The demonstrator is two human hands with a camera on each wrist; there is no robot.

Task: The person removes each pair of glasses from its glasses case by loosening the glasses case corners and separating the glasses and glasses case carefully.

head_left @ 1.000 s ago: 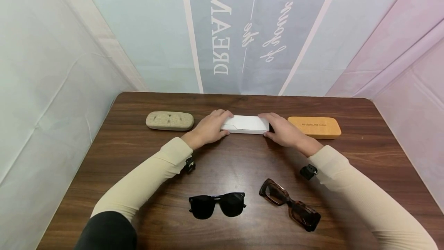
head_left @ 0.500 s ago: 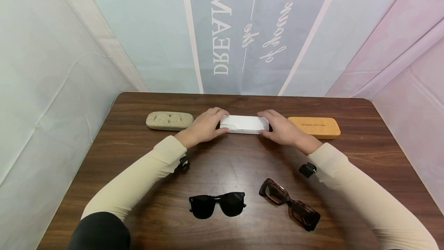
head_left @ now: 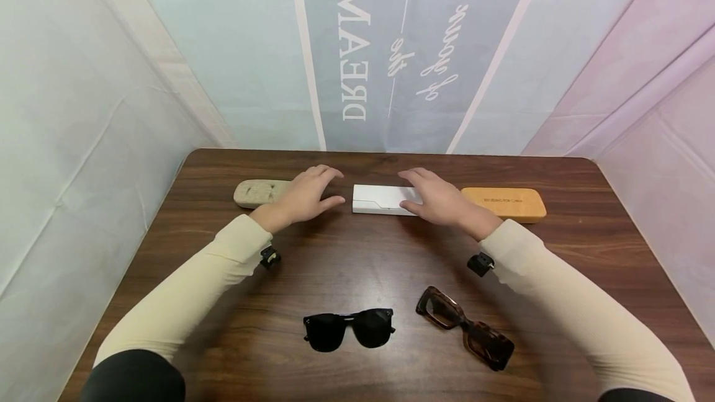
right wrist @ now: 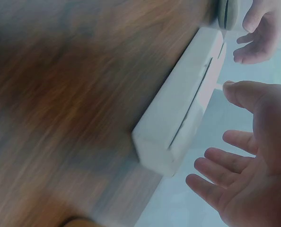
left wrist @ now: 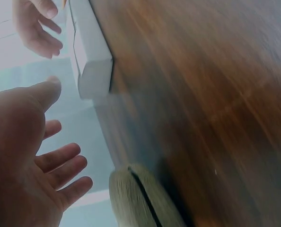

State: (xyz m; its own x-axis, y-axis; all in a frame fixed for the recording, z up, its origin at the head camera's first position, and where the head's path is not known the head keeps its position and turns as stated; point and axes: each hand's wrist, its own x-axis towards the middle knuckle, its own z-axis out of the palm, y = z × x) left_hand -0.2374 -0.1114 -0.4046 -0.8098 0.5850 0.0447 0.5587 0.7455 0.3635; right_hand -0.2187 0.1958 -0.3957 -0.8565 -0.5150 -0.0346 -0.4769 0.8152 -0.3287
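A long white case point(head_left: 375, 198) lies on the table between the two hands in the head view, its right end hidden behind the right hand. My left hand point(head_left: 304, 196) is apart from it on the left, thumb and fingers spread, overlapping a beige fabric-covered glasses case point(head_left: 258, 192). My right hand point(head_left: 438, 198) hovers over the white case's right end, fingers spread and holding nothing. In the right wrist view the white case point(right wrist: 178, 109) shows a seam along its side, with the right thumb close above it. The left wrist view shows the beige case point(left wrist: 138, 198) below the left hand's fingers.
A yellow-orange case point(head_left: 505, 203) with printed lettering lies right of the right hand. Nearer the front are black sunglasses point(head_left: 349, 329) and brown tortoiseshell sunglasses point(head_left: 466, 329). The wooden table point(head_left: 380, 265) ends at a printed cloth backdrop point(head_left: 268, 67).
Both hands have let go of the white case. The left hand has moved left, away from it and over the beige case; the right hand has shifted slightly left above it.
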